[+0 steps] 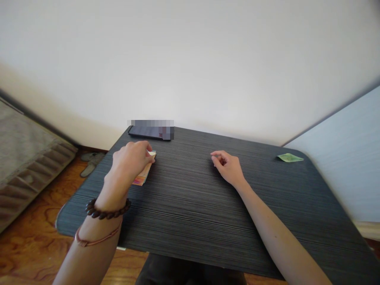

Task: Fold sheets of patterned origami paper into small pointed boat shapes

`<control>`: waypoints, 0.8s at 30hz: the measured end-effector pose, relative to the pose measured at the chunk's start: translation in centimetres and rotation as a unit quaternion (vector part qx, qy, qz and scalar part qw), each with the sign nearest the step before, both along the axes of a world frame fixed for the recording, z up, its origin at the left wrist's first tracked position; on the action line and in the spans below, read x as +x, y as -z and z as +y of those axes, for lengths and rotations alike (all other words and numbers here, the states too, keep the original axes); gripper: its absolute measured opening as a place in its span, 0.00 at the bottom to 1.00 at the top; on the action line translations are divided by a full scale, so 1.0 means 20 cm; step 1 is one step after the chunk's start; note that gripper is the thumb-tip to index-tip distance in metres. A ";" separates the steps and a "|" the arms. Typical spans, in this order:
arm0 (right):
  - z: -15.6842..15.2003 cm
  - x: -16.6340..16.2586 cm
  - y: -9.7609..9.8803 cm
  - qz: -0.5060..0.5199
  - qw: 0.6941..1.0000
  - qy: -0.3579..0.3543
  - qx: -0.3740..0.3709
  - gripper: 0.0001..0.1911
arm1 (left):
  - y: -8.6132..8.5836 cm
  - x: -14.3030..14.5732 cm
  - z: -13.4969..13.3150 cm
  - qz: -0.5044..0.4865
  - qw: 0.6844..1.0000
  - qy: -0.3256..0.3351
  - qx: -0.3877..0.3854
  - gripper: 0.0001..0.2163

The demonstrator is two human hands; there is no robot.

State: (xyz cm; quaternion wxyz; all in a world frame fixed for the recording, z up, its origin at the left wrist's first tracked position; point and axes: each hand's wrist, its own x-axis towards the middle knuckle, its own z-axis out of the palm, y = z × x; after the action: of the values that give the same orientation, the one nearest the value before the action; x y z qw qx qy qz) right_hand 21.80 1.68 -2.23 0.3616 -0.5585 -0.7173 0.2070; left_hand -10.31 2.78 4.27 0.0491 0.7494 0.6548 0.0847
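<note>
Under my left hand [130,158] lies a small stack of colourful paper sheets [145,174], orange and yellow with a purplish patch near one corner. My left thumb and forefinger close on the stack's upper right edge, and the back of the hand hides much of it. My right hand [227,168] rests on the dark table [184,213], right of the middle. Its fingers are loosely curled, the thumb close to the forefinger, and nothing shows between them. A green leaf-shaped piece of paper [290,158] lies beyond it, near the far right corner.
A dark phone-like slab [147,132], partly pixelated, lies at the table's far left corner by the white wall [190,63]. A ruffled fabric cover [35,174] stands on the left, with grey slippers [92,162] on the wooden floor. A pale panel [344,158] borders the right side.
</note>
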 end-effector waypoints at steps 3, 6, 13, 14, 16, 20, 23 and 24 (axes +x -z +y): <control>0.00 0.00 0.00 0.001 1.000 -0.001 0.000 0.11 | -0.06 0.05 -0.04 0.028 0.998 -0.055 -0.002 0.13; 0.00 0.00 0.01 0.003 1.000 0.001 0.002 0.11 | -0.12 0.12 -0.09 0.023 0.996 -0.049 0.075 0.12; -0.06 -0.04 -0.01 0.087 0.996 -0.014 0.001 0.15 | -0.20 0.36 -0.19 -0.144 0.969 0.130 0.154 0.10; -0.07 -0.05 -0.01 0.118 0.993 -0.026 -0.014 0.18 | -0.19 0.40 -0.18 -0.166 0.965 0.142 0.146 0.09; -0.11 -0.06 -0.01 0.170 0.983 -0.053 -0.047 0.25 | -0.13 0.48 -0.15 -0.206 0.956 0.163 0.129 0.08; -0.17 -0.05 0.00 0.238 0.962 -0.073 -0.111 0.26 | 0.06 0.63 -0.08 -0.303 0.935 0.166 0.082 0.11; -0.20 -0.02 0.00 0.282 0.949 -0.034 -0.138 0.20 | 0.17 0.68 -0.04 -0.392 0.909 0.141 0.004 0.14; -0.19 -0.01 0.00 0.299 0.942 -0.029 -0.150 0.19 | 0.19 0.67 -0.04 -0.438 0.885 0.148 -0.044 0.15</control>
State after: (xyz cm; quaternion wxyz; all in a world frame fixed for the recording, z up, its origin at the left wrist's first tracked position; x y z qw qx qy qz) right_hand 21.68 -2.22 -2.16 0.4654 -0.4972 -0.5528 0.4802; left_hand 3.12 2.03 0.49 0.3765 0.7212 0.4508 0.3672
